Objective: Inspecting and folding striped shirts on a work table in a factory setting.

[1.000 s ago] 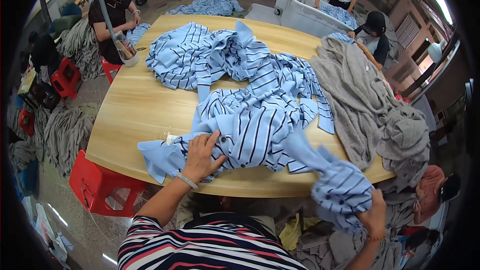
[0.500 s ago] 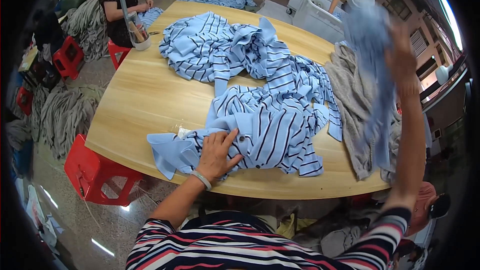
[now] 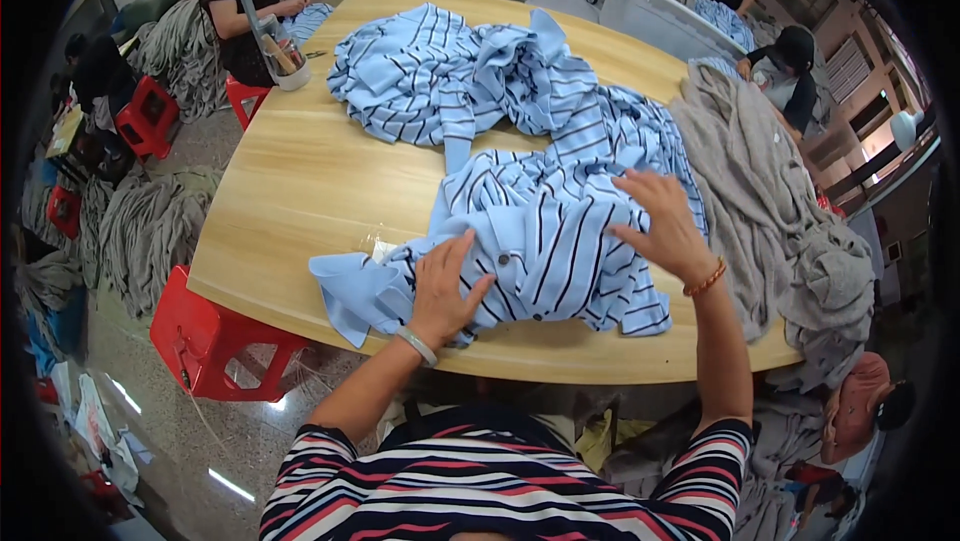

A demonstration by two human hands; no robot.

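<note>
A light blue knit shirt (image 3: 575,256) with dark stripes, a placket and dark buttons lies rumpled at the near side of the table. My left hand (image 3: 445,291) rests on it beside the placket, thumb and fingers apart. Over the shirt's right part is my right hand (image 3: 665,226), fingers spread and holding nothing; I cannot tell whether it touches the cloth. Plain blue collar or cuff cloth (image 3: 360,291) sticks out left of my left hand. More blue striped shirts (image 3: 430,76) lie heaped beyond, running together with the near one.
Grey knit cloth (image 3: 745,191) covers the table's right side and hangs over its edge. A cup of tools (image 3: 290,73) is at the far left edge of the wooden table (image 3: 265,211). A red stool (image 3: 215,341) stands at the near left. White bins (image 3: 660,16) and several people are around.
My right hand has come down from the raised right side to the near shirt. The blue garment it held has left it. My left hand stays on the shirt.
</note>
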